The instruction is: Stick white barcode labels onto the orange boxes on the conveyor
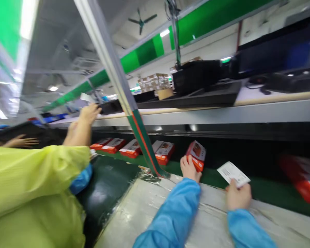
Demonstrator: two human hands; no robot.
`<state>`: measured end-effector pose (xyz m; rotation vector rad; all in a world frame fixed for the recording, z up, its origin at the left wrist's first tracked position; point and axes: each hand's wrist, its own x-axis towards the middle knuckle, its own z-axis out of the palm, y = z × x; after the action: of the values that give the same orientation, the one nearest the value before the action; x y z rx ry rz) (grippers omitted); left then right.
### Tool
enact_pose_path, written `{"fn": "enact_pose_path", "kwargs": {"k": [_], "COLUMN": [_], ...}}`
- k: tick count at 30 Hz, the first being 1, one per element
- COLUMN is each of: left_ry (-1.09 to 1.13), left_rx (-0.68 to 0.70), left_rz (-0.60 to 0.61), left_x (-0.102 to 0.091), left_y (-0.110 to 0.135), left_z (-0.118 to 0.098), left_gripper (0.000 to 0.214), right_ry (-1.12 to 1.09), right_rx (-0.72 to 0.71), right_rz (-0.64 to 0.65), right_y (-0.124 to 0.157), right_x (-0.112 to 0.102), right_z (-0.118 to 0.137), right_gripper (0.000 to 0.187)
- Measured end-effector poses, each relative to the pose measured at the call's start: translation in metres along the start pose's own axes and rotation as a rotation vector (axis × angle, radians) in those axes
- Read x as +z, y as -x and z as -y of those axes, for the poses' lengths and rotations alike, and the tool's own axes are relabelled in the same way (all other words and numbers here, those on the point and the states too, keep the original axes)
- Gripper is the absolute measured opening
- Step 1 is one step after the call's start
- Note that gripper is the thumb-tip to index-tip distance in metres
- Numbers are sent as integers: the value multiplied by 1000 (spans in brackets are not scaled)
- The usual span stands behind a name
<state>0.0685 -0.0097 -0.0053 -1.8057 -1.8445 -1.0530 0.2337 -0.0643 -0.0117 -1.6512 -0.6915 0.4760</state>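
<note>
My left hand (189, 168) grips a small red and white box (196, 154), tilted up on its edge over the green conveyor belt (212, 175). A white printed card (233, 174) is pinched in my right hand (238, 196) just above the belt's near edge. Both my arms wear blue sleeves. Several more red and white boxes (164, 151) lie flat in a row on the belt to the left.
A co-worker in a yellow-green coat (33, 182) stands at my left, one hand (89, 113) reaching up to a black tray on the upper shelf (196, 112). A slanted metal post (129, 103) crosses the view. Another red box (303, 177) lies blurred at right.
</note>
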Motion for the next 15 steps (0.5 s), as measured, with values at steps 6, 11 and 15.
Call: {"fn": "enact_pose_path", "kwargs": {"k": [6, 11, 15], "left_ry": [26, 66, 114], "left_rx": [700, 829, 831], "left_rz": [199, 371, 354], "left_x": [-15, -26, -29], "left_y": [-7, -14, -12], "left_z": [-15, -33, -50], "left_gripper": [68, 53, 46], "right_ry": [-258, -353, -356], "right_rx": [-4, 21, 12], "right_rz": [-83, -149, -169], "right_y": [-17, -33, -51], "right_x": [-12, -26, -33], "right_z": [6, 12, 9], "right_gripper": [37, 30, 29]}}
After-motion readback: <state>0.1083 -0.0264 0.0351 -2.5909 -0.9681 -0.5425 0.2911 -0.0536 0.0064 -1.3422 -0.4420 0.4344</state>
